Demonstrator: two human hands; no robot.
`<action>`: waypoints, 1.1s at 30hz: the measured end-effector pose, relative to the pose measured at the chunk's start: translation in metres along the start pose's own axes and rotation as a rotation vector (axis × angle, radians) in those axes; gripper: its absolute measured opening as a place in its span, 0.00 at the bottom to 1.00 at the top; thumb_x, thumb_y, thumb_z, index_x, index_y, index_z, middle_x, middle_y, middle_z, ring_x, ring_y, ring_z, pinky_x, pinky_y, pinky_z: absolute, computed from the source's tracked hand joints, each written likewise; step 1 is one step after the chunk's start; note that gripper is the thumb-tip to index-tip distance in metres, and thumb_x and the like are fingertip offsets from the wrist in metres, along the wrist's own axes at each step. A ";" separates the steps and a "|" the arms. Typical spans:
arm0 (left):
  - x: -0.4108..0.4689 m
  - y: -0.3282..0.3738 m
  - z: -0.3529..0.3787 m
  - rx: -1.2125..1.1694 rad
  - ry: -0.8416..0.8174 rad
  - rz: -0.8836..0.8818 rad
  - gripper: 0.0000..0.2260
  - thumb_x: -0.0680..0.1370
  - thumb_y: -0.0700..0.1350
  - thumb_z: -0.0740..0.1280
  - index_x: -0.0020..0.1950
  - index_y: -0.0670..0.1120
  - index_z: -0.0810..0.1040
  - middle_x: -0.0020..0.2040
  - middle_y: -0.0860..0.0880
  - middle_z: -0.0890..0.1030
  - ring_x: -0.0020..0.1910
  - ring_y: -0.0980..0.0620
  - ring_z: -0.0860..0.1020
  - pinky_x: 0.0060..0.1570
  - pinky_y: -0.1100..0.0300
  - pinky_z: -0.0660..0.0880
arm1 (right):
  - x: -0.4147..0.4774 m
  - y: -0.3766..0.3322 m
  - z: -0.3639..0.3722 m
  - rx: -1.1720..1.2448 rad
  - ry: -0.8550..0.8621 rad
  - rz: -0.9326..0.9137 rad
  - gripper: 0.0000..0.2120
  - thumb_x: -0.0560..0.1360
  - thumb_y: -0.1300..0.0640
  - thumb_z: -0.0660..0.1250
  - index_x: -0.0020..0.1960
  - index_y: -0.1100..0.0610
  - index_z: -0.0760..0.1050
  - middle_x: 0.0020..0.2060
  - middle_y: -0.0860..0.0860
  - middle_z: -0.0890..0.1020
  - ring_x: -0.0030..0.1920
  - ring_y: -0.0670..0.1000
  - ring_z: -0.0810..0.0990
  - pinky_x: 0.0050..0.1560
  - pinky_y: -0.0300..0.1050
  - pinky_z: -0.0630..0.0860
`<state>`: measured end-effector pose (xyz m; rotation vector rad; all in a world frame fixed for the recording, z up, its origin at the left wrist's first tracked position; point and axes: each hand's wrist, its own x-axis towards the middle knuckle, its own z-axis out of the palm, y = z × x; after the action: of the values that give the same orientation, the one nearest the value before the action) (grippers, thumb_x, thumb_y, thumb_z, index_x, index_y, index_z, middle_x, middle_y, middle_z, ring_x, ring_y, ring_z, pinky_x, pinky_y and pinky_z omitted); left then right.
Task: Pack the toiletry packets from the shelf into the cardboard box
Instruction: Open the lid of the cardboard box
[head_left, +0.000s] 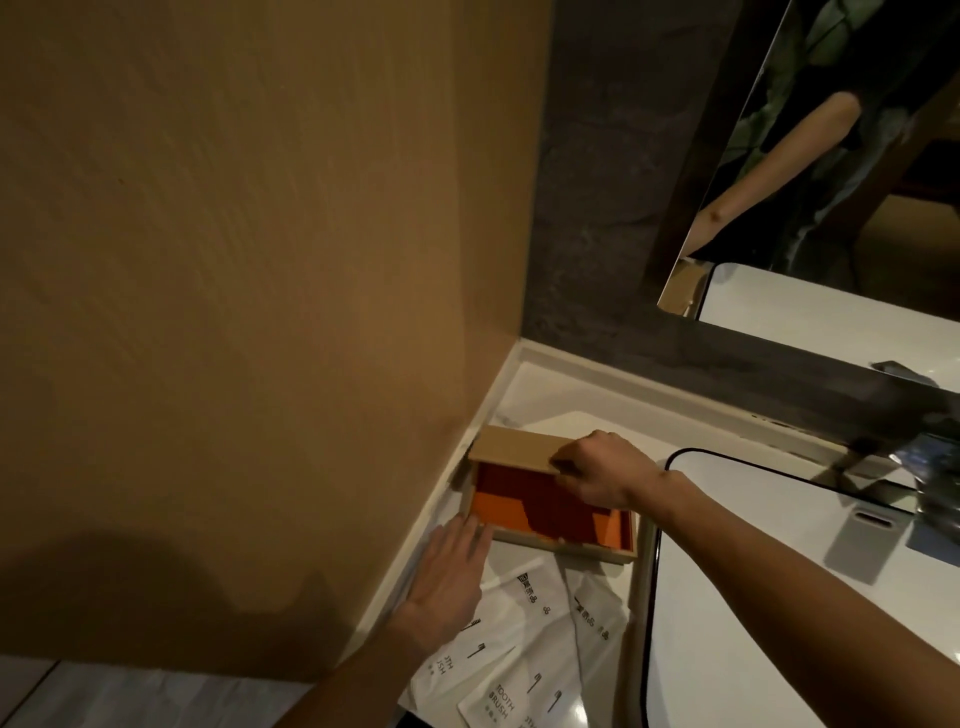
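The cardboard box sits open at the table's far left corner. The right grip pinches its lid. The left grip lies flat, fingers straight, beside the toiletry packets.

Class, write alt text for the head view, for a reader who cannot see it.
A person's right grip, a bare hand, holds the lid of an open, orange-lined cardboard box on a white counter; the left grip lies flat at its near corner, by white toothbrush packets.

The left hand and right hand are shown bare, as are both forearms. A dark, leaf-printed, short-sleeved top is seen reflected in the mirror.
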<state>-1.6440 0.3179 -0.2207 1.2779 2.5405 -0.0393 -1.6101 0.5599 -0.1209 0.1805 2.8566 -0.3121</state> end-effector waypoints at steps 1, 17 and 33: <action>0.001 0.000 0.001 0.002 0.003 0.004 0.33 0.77 0.39 0.57 0.77 0.44 0.42 0.78 0.41 0.43 0.77 0.43 0.42 0.73 0.49 0.37 | 0.000 0.001 -0.003 0.011 0.034 -0.006 0.14 0.74 0.45 0.57 0.49 0.50 0.78 0.44 0.51 0.82 0.43 0.55 0.78 0.43 0.52 0.78; 0.014 0.006 0.012 -0.032 -0.166 -0.082 0.37 0.77 0.40 0.58 0.75 0.43 0.35 0.75 0.39 0.32 0.75 0.40 0.35 0.75 0.48 0.46 | 0.029 -0.003 -0.006 -0.163 0.446 0.128 0.31 0.77 0.53 0.66 0.75 0.58 0.56 0.70 0.61 0.68 0.72 0.61 0.63 0.73 0.55 0.58; 0.012 0.002 0.023 0.059 -0.125 -0.038 0.36 0.77 0.42 0.56 0.69 0.40 0.29 0.73 0.35 0.31 0.74 0.36 0.35 0.74 0.43 0.44 | 0.061 0.010 -0.022 -0.093 0.262 0.267 0.43 0.75 0.46 0.64 0.77 0.52 0.37 0.77 0.61 0.43 0.76 0.62 0.39 0.75 0.62 0.41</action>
<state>-1.6439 0.3251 -0.2454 1.2082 2.4734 -0.1976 -1.6726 0.5805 -0.1190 0.6194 3.0420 -0.1069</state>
